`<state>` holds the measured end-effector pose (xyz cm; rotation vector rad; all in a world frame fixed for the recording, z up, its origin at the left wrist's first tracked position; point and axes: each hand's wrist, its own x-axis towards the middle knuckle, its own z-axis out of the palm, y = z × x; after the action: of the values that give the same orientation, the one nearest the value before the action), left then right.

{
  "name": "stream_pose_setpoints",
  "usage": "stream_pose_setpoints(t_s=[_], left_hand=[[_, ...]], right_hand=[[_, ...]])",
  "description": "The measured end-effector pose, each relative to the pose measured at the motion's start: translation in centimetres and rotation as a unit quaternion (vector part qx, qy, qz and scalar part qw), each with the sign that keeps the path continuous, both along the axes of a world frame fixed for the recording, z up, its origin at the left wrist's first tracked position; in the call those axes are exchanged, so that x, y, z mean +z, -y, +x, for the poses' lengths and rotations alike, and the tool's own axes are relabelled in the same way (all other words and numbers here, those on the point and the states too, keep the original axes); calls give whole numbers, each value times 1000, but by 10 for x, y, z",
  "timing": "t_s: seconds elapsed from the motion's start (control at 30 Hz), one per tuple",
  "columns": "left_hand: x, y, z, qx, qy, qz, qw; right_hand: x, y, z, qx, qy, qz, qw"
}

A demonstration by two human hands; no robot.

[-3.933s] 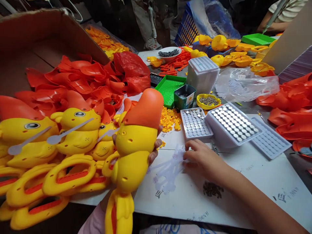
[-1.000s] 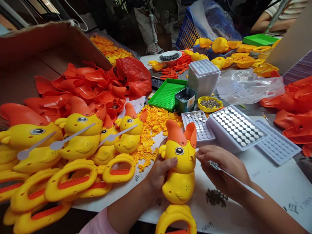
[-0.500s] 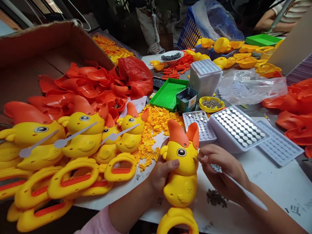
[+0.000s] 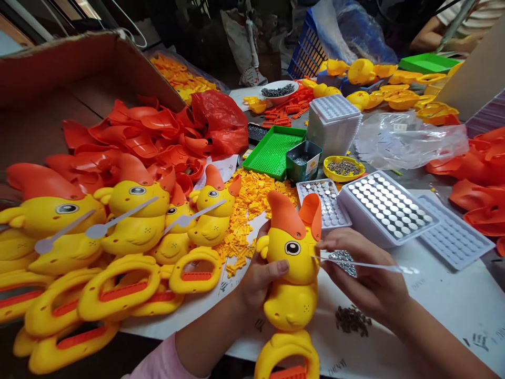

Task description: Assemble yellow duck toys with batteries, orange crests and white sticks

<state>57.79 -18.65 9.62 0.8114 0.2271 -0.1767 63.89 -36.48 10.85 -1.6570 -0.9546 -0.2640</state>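
Note:
A yellow duck-shaped toy (image 4: 292,284) with an orange crest, a printed eye and a ring handle (image 4: 290,350) stands upright in front of me. My left hand (image 4: 262,281) is wrapped round its head and neck from the left, the thumb across the front. My right hand (image 4: 365,279) is pinched at the right side of the head, on a thin, translucent plastic strip (image 4: 374,266). The strip sticks out to the right, and its near end meets the toy's side. A glittering silver heap (image 4: 344,262) shows between the right fingers; I cannot tell what it is.
Finished-looking duck toys (image 4: 138,216) with pale strips lie at left, before a box of orange parts (image 4: 145,126). Yellow clips (image 4: 252,197), a green tray (image 4: 274,152), a tray of silver discs (image 4: 389,205) and dark screws (image 4: 352,320) lie around. A person's arm (image 4: 430,39) shows at back right.
The strip in my right hand has swung from slanting down to nearly level, and the right hand has turned slightly. The toy has shifted a little up and left with my left hand.

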Motion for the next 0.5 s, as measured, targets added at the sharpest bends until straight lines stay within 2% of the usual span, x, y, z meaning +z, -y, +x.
stream_pose_setpoints(t_s=[0.1,0.27,0.37,0.5], left_hand=[[-1,1,-1,11,12,-15,1000],[0,4,-5,-4,19,1,1000],[0,1,-6,-1,17,-17,1000],[2,-2,-5,-17,9,5,1000]], right_hand=[[3,-3,-1,15,8,-2,1000],[-7,-8,-2,-5,27,49,998],[-13,-10,-2,24,-53,86,995],[-17,-12,-2,23,-201,126,971]])
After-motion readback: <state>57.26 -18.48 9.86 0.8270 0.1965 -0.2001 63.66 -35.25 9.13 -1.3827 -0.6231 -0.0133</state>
